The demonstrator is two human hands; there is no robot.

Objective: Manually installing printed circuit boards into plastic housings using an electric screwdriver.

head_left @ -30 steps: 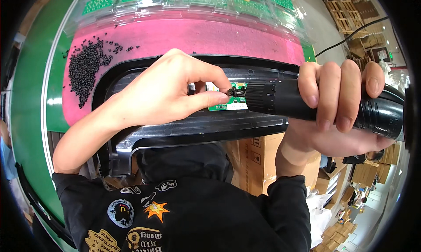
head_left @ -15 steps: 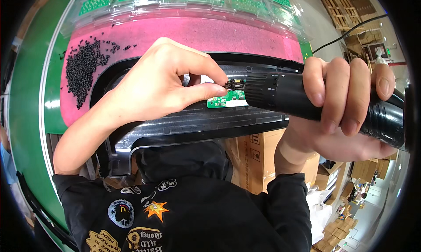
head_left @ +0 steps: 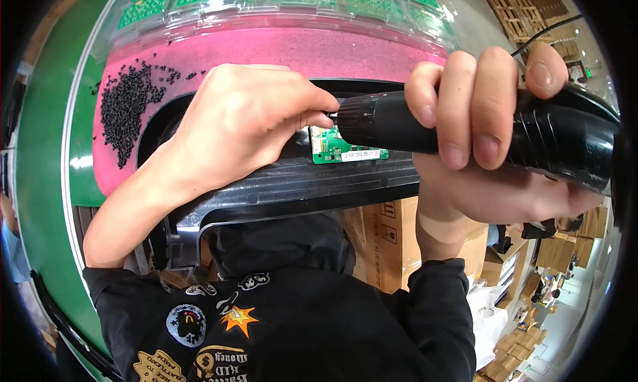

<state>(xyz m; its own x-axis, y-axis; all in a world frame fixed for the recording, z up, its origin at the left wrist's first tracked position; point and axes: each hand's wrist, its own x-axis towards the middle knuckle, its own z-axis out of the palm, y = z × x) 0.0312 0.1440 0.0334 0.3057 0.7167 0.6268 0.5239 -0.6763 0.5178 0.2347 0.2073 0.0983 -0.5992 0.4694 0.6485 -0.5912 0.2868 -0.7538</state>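
My right hand is wrapped around the thick body of a black electric screwdriver, which lies nearly level with its ribbed nose to the left. Thumb and forefinger of my left hand pinch together right at that nose. Something small and dark shows between them, too small to name. Below the nose a green circuit board with a white label strip sits in a long black plastic housing. The screwdriver and my fingers cover the board's upper part; the bit's tip is hidden.
A heap of small black screws lies on the pink mat at the left. Clear plastic trays of green boards line the far side. A cardboard box stands below the housing, and a black cable runs at upper right.
The screwdriver and my right hand have shifted left and slightly up. My left fingertips have moved a little left and up, still pinched. More of the board's lower right now shows.
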